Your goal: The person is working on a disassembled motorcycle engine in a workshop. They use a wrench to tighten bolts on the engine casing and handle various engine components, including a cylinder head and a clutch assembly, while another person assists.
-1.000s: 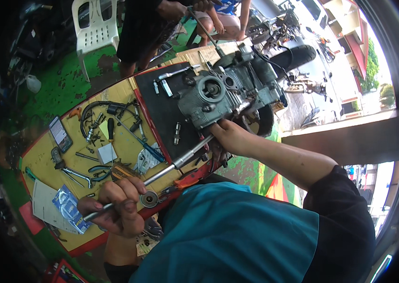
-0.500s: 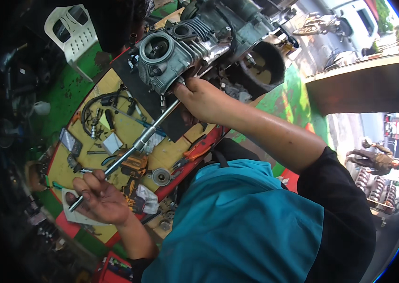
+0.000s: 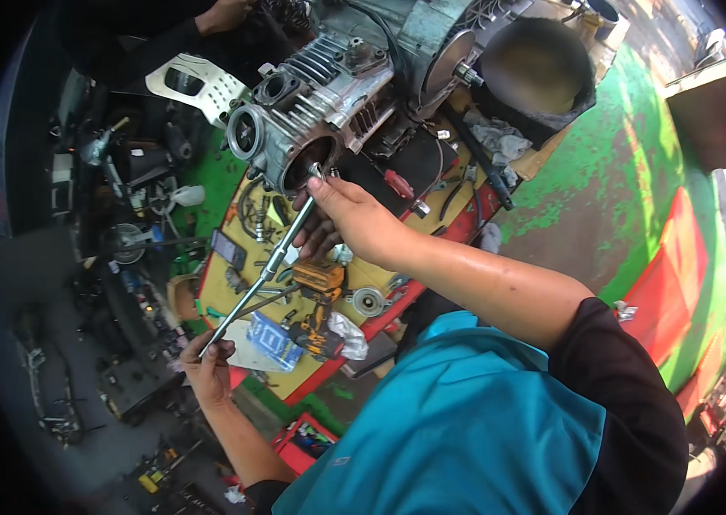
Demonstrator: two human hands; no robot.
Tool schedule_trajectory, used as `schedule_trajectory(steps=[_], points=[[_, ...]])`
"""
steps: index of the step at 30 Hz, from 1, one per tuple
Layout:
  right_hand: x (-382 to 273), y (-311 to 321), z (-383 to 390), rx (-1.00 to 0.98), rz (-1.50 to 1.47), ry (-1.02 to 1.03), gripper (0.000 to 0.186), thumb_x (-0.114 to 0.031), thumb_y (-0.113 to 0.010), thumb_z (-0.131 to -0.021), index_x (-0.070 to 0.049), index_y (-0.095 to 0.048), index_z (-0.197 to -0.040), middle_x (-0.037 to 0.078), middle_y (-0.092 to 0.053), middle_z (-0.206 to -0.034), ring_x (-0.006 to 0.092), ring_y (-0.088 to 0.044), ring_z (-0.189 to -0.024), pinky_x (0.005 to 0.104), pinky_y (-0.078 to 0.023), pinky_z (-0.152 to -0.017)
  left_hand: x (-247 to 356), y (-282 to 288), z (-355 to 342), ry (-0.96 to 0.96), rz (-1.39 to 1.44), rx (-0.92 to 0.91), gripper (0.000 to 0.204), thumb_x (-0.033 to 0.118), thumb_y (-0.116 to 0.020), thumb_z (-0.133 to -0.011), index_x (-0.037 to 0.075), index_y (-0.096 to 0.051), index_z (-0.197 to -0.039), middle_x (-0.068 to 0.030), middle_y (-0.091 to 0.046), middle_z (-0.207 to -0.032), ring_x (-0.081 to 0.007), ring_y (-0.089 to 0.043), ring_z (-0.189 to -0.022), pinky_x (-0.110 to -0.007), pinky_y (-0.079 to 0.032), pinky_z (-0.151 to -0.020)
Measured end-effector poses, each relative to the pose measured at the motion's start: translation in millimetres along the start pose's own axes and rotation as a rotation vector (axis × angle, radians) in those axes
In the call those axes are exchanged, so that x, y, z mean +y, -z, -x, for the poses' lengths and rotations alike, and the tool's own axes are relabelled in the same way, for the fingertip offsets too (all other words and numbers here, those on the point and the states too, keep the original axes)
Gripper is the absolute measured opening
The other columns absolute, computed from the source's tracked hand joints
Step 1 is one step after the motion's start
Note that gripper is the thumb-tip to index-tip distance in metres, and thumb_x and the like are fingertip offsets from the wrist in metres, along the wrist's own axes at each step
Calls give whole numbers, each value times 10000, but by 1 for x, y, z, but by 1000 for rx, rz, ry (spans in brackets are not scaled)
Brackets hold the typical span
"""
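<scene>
Ratchet wrench point(image 3: 264, 275), long and silvery, spans both hands to engine point(image 3: 328, 120)

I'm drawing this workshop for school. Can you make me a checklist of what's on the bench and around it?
Surface: yellow bench with a red edge, crowded.
Job's things: grey engine at the far end; long wrench reaching from its opening toward the person.
Clutter: orange drill, blue packet, red screwdriver, rag.
Hands: left hand grips the wrench's handle end; right hand holds its head at the engine.
Cables: black cable coiled on the bench.
Surroundings: green and red floor, white chair, another person's hand.
</scene>
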State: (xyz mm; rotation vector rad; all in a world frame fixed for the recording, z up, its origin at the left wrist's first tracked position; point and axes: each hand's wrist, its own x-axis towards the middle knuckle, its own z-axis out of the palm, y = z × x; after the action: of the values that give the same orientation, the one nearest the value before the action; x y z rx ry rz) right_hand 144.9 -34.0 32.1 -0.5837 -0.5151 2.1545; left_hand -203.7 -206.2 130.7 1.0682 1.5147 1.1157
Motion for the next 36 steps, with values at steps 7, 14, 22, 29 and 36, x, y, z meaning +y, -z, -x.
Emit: schedule_trajectory(steps=[7,14,22,29,36], points=[[0,0,1,27,203,91,435,-386,-411,-1125,26,-516,-1036,134,-701,-794,180,-693,-640,343,-565,-602,100,-51,-53,533,-659,-376,386,-49,-614,-939,-36,-618,-1324,-45,-674,-1000,-96,-616,-896,-255,-513,-809],[4,-4,0,257,733,372,513,-414,-395,-1129,42,-535,-939,153,-649,-691,217,-660,-612,384,-519,-602,92,-92,-88,702,-804,-557,281,319,-538,-1098,56,-600,-1024,74,-446,-731,-49,-392,-637,-240,-325,-560],[22,-14,-10,365,531,420,479,-392,-391,-1132,29,-532,-949,114,-586,-623,210,-651,-601,372,-509,-586,92,-85,-90,793,-699,-587,355,372,-501,-1107,65,-556,-939,58,-430,-718,-52,-367,-600,-240,-295,-521],[25,-15,-6,222,244,339,397,-343,-447,-1114,45,-525,-1073,226,-629,-748,387,-653,-715,457,-506,-654,112,-109,-90,948,-840,-529,411,406,-444,-1124,89,-544,-884,65,-418,-686,-63,-374,-611,-251,-319,-556],[31,-21,-4,258,335,467,444,-300,-544,-1059,47,-388,-1289,312,-659,-808,521,-658,-791,556,-510,-719,122,-121,-85,893,-1004,-495,435,418,-433,-1125,67,-545,-893,63,-406,-702,-73,-359,-632,-270,-317,-566]])
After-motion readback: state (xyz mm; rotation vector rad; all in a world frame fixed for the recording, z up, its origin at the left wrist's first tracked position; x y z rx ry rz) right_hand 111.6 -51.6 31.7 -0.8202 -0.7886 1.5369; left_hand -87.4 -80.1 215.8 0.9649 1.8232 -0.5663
